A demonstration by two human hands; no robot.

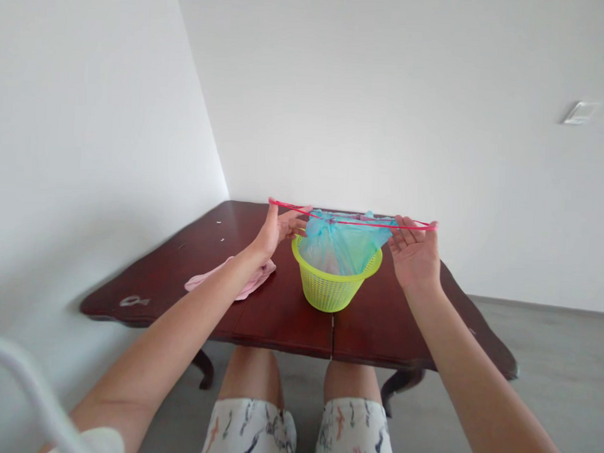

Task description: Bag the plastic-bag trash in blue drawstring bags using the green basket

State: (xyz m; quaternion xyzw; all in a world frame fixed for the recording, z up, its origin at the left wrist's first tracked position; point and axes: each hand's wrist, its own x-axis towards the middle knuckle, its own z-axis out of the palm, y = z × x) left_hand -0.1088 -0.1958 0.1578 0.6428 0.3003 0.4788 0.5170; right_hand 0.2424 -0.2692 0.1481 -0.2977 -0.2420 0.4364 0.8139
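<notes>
Shorts [245, 434]: white, scattered small elongated motifs in dark grey-blue, orange-brown, muted green. Reddish lettering on the right leg, too small to read. Straight hems, legs [253, 374] bare beyond. Left sleeve [105, 443]: white, just the edge in view near the elbow. Left hand [276, 232], right hand [417, 255], forearms [203, 302] all bare. Pale shape [290, 432] between shorts legs, maybe footwear, can't tell.

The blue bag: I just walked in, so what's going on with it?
A person's left hand and right hand, both open, hold a red string taut across the blue bag's top. The bag sits in a yellow-green basket on a dark table. A pink cloth lies left of the basket.
</notes>
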